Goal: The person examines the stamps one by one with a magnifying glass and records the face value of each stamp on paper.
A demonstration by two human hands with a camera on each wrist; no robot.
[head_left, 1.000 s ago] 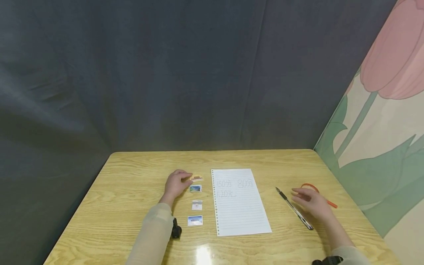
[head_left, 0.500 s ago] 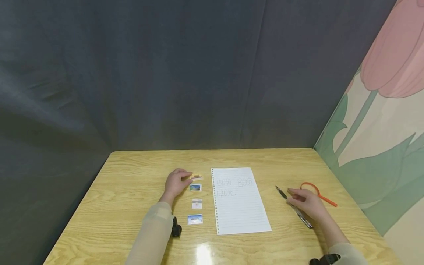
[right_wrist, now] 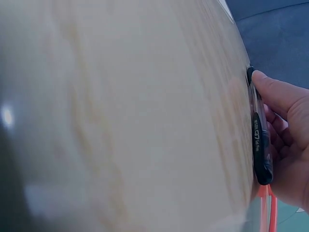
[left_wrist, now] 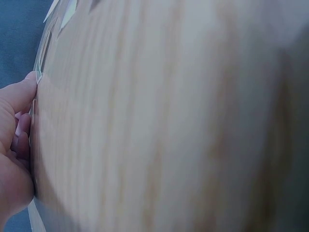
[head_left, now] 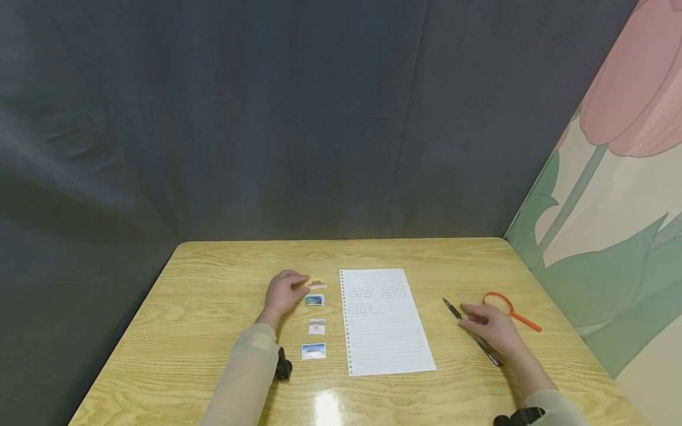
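Several small stamps lie in a column on the wooden table. My left hand [head_left: 283,293] touches the left edge of the farthest, yellowish stamp [head_left: 318,284] with thumb and index finger. Nearer lie a blue-green stamp [head_left: 314,300], a pale stamp [head_left: 317,326] and a blue one [head_left: 314,351]. To the right, my right hand [head_left: 495,331] pinches a clear pen with black ends [head_left: 452,309] between thumb and fingers. In the right wrist view the pen [right_wrist: 261,150] lies along the tabletop under the thumb.
A lined sheet [head_left: 391,343] with handwritten figures at its top lies between the hands. An orange magnifying glass [head_left: 527,322] is beyond the right hand. A dark curtain [head_left: 319,148] hangs behind the table [head_left: 213,296]; a flower-patterned wall stands at right.
My right hand has moved left and down onto the pen, uncovering more of the magnifying glass, and its fingers have come around the pen. The left hand stays in place.
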